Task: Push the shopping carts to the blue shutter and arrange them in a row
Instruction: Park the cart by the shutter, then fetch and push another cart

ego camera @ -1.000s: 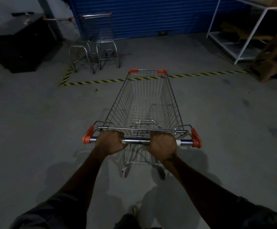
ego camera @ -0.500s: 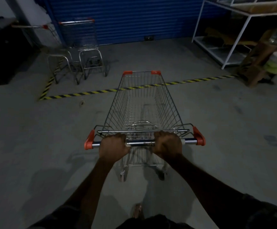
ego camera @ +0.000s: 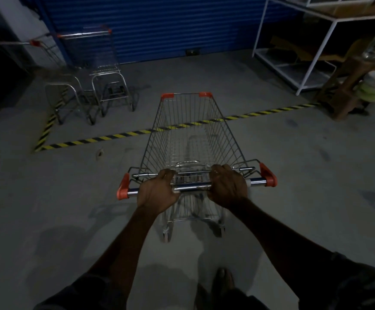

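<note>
Your left hand (ego camera: 157, 193) and right hand (ego camera: 228, 189) each keep a closed grip on the handle (ego camera: 192, 186) of the cart (ego camera: 188, 135). A second on, its nose reaches the striped floor line (ego camera: 92, 139), nearer the blue shutter (ego camera: 159, 25) and the two parked carts (ego camera: 106, 86) whose row it must join.

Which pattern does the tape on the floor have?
The tape has yellow and black diagonal stripes, seen in the head view.

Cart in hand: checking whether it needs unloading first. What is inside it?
No goods show inside the cart; the floor and striped tape show through its wires. The left hand and right hand on the handle cover the near end.
</note>
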{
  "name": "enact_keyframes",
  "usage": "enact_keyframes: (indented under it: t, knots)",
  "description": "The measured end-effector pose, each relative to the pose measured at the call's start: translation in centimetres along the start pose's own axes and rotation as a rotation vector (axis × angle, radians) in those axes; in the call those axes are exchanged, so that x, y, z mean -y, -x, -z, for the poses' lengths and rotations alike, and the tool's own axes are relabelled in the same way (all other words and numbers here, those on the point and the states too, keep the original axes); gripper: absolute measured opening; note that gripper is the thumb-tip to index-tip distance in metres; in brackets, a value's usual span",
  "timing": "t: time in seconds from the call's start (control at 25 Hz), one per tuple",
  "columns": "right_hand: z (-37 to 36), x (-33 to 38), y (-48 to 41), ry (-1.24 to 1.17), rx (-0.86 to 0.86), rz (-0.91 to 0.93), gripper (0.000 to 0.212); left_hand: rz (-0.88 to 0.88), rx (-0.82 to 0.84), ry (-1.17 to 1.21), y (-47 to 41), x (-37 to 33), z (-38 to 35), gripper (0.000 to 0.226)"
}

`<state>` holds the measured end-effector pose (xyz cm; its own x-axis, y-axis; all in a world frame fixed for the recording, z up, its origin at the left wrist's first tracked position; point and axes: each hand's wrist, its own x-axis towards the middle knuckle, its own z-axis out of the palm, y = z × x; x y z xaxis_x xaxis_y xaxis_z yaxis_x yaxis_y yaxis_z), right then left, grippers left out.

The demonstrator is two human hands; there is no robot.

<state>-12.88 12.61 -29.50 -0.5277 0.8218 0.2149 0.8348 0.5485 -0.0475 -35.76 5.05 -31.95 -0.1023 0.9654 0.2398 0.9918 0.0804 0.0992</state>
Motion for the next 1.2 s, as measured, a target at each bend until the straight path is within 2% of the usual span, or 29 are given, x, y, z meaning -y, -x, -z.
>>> enact_keyframes:
  t: [0.24,0.44,0.6,0.72,0.8,1.04,1.2]
  knots:
    - [-3.2,-3.8,-12.4,0.035,0.094,0.031,0.034,0.018,0.012,-0.124,-11.9,3.0,-2.6,0.037]
    - [-4.8,-6.7,-23.0,0.071,0.198,0.131,0.035,0.076,0.047,-0.110,-20.9,5.0,-4.4,0.046]
    - [-6.2,-9.0,-31.0,-0.013,0.251,0.133,0.043,0.118,0.191,-0.007,-28.1,6.3,-3.9,0.065]
    - [-6.8,-9.6,-36.5,-0.043,0.342,0.135,0.039,0.115,0.243,0.005,-33.1,7.8,-4.2,0.073]
    - [-7.3,-9.9,-40.5,-0.070,0.350,0.135,0.042,0.126,0.247,0.000,-36.8,9.7,-5.0,0.076]
    - [-9.4,-8.4,-52.4,-0.134,0.349,0.015,0.069,0.110,0.229,-0.017,-48.0,16.8,-7.1,0.073]
    - [-11.1,-7.4,-60.9,-0.160,0.348,-0.053,0.058,0.066,0.163,-0.023,-55.4,21.5,-8.0,0.068]
